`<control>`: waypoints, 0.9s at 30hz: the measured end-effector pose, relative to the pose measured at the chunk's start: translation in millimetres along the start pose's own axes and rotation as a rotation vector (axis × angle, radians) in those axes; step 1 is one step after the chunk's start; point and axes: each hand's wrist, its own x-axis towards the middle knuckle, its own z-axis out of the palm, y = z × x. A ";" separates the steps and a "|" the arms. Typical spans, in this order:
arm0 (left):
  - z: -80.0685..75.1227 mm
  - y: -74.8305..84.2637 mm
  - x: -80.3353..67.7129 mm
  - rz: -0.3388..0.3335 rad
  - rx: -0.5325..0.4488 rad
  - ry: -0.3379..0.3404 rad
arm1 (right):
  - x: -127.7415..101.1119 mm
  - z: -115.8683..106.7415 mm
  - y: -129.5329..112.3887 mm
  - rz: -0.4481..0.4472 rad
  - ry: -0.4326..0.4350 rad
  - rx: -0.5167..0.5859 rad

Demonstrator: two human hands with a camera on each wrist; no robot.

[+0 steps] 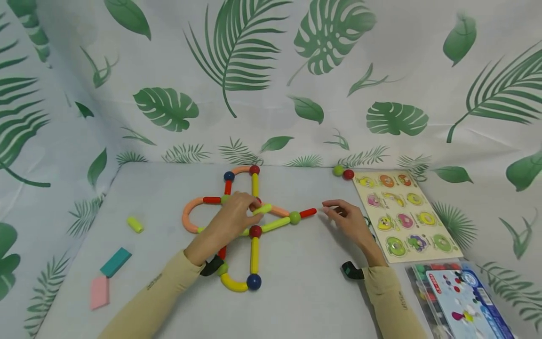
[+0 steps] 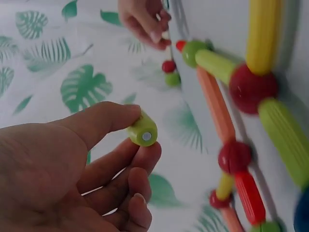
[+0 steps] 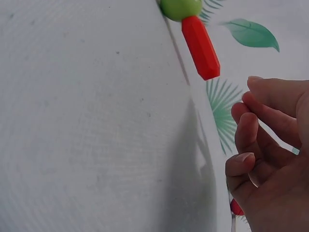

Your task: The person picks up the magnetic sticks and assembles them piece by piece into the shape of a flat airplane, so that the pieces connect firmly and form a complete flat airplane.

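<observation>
A flat figure of coloured magnetic rods and balls (image 1: 254, 230) lies on the grey table (image 1: 305, 287). My left hand (image 1: 253, 207) hovers over its middle and pinches a short lime-green rod (image 1: 262, 208) between thumb and fingers. In the left wrist view the lime-green rod (image 2: 143, 130) shows its metal end, held in the left hand (image 2: 137, 142) above the figure. My right hand (image 1: 328, 207) sits just right of a red rod (image 1: 307, 212) that sticks out from a green ball (image 1: 294, 217). The right hand (image 3: 251, 111) holds nothing, its fingers loosely curled beside the red rod (image 3: 200, 46).
A fruit peg puzzle board (image 1: 404, 214) lies at the right, with a plastic parts box (image 1: 457, 296) in front of it. Loose green (image 1: 338, 170) and red (image 1: 348, 174) balls sit at the back. A lime rod (image 1: 135, 224), teal block (image 1: 115, 262) and pink block (image 1: 99, 292) lie at the left.
</observation>
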 end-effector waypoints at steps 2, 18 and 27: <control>10.9 8.1 9.6 0.034 -0.001 -0.043 | 0.1 -1.1 -0.6 -0.010 0.008 0.000; 97.5 43.1 37.7 0.159 0.335 -0.347 | -1.9 -3.6 -5.2 -0.007 0.043 -0.023; 74.7 36.1 29.4 0.096 0.155 -0.292 | -9.9 1.2 -11.2 -0.045 0.043 0.001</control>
